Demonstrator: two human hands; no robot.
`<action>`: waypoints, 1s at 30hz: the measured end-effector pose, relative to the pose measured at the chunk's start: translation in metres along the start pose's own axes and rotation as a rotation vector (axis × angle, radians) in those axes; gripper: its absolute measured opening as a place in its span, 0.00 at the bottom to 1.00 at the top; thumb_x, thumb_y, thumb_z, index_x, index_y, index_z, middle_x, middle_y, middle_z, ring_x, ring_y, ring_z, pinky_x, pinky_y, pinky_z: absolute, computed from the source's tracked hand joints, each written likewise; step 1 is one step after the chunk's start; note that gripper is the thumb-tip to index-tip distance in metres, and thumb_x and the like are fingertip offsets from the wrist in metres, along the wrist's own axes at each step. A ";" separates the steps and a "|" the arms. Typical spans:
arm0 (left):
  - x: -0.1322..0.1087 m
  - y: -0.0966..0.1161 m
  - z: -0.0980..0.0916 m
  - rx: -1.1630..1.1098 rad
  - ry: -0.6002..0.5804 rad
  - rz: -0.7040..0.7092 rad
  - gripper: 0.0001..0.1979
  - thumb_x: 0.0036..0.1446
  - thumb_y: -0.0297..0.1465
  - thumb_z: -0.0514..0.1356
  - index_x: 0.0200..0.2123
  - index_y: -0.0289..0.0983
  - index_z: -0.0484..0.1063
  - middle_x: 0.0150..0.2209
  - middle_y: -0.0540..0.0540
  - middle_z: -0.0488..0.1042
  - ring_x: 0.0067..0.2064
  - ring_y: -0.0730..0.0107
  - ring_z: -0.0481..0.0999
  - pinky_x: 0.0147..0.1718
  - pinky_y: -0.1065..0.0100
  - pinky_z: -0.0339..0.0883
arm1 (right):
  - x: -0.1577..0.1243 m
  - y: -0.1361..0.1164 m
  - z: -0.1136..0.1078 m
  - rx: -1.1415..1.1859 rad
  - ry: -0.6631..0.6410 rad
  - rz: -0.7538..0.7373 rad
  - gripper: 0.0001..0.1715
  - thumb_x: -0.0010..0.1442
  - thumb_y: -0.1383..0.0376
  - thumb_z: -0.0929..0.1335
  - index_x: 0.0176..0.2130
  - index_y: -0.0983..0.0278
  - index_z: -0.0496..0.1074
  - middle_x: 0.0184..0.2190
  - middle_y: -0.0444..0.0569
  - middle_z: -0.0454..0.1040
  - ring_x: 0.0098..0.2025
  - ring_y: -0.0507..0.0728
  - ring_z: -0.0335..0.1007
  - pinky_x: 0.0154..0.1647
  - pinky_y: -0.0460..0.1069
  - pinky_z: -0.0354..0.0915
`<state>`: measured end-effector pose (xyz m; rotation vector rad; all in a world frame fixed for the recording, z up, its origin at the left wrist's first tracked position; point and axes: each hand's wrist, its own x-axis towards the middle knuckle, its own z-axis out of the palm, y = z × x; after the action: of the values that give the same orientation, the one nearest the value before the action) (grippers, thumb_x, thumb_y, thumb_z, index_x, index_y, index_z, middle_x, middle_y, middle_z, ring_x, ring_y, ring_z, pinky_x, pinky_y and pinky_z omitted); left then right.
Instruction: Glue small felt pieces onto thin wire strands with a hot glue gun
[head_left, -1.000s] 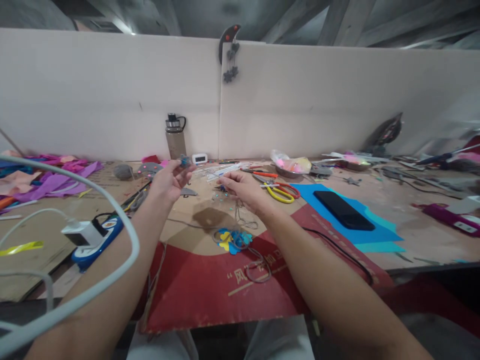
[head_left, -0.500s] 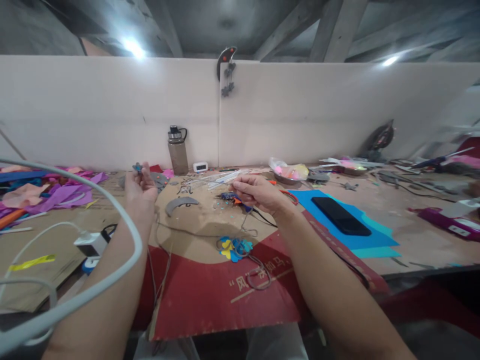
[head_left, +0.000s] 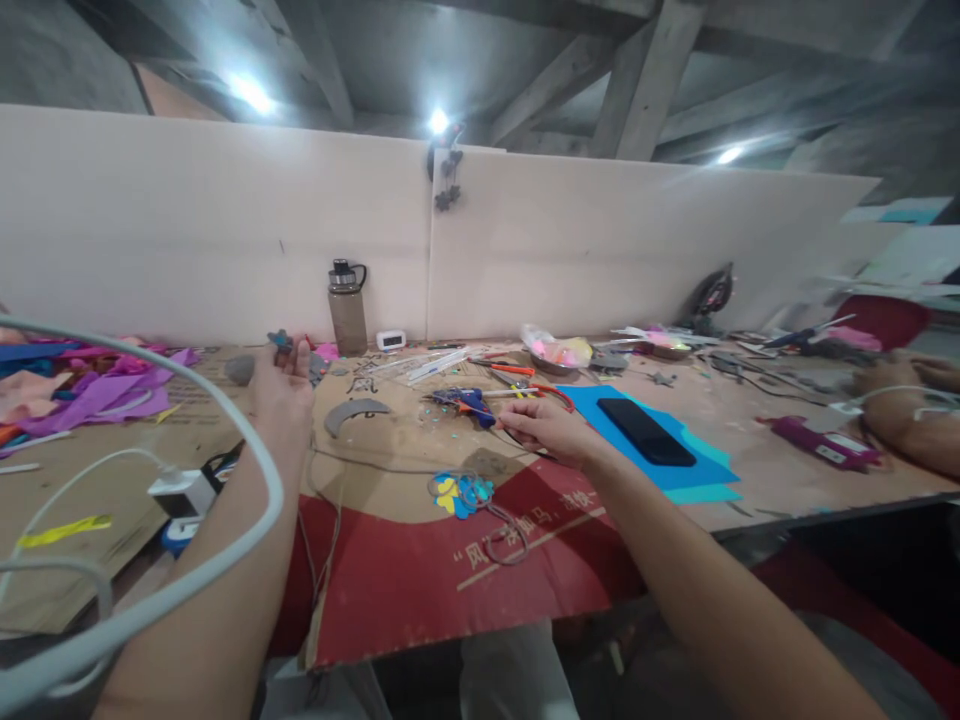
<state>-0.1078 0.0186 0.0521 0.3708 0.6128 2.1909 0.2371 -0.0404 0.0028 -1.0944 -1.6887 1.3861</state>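
Note:
My left hand (head_left: 283,380) is raised at the left with its fingers closed on a small dark blue-grey star-shaped piece (head_left: 280,340). My right hand (head_left: 547,428) is pinched, fingertips close to the orange tip of a blue glue gun (head_left: 466,403); whatever lies between those fingers is too small to make out. A grey crescent (head_left: 357,414) rests on the cardboard (head_left: 420,560) between my hands. Nearer to me lie blue and yellow flower-shaped cutouts (head_left: 459,494), tangled with grey cord (head_left: 517,520).
A bottle (head_left: 347,312) and a small white clock (head_left: 391,341) stand at the back. To the right are a phone (head_left: 646,432) on blue sheets (head_left: 705,474) and a purple glue gun (head_left: 823,444). A white cable (head_left: 262,450) arcs across the left. Another person's arms (head_left: 907,410) show far right.
My right hand has moved right and down, still pinched. My left hand keeps its star-shaped piece. The view has shifted, bringing another person's arms into sight at the right.

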 end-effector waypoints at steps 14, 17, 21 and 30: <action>0.003 0.002 -0.001 -0.070 -0.011 -0.073 0.05 0.54 0.21 0.52 0.28 0.34 0.65 0.25 0.52 0.72 0.32 0.83 0.75 0.36 0.81 0.71 | -0.049 -0.062 -0.022 0.330 0.094 -0.296 0.12 0.50 0.58 0.71 0.29 0.63 0.68 0.19 0.39 0.50 0.19 0.45 0.41 0.15 0.41 0.33; 0.006 0.003 -0.004 -0.054 0.013 -0.054 0.05 0.54 0.21 0.52 0.29 0.34 0.65 0.25 0.52 0.72 0.35 0.82 0.75 0.36 0.81 0.71 | -0.064 -0.073 -0.026 0.404 0.123 -0.388 0.10 0.49 0.59 0.71 0.29 0.62 0.69 0.21 0.40 0.52 0.20 0.45 0.42 0.14 0.41 0.33; 0.012 0.003 -0.007 -0.058 0.055 -0.021 0.06 0.56 0.22 0.51 0.29 0.33 0.64 0.24 0.53 0.72 0.35 0.81 0.75 0.36 0.79 0.71 | -0.084 -0.086 -0.032 0.522 0.153 -0.499 0.03 0.55 0.62 0.68 0.31 0.59 0.70 0.22 0.41 0.55 0.20 0.46 0.44 0.13 0.41 0.35; -0.002 -0.009 0.001 0.089 -0.070 -0.161 0.06 0.53 0.22 0.53 0.28 0.35 0.67 0.24 0.51 0.74 0.29 0.79 0.76 0.32 0.78 0.72 | -0.070 -0.082 0.029 -0.317 -0.926 -0.348 0.10 0.56 0.61 0.68 0.35 0.66 0.76 0.31 0.49 0.73 0.34 0.51 0.67 0.38 0.47 0.63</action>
<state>-0.1007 0.0225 0.0475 0.4284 0.6796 1.9936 0.2250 -0.1220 0.0780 -0.2256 -2.6622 1.5173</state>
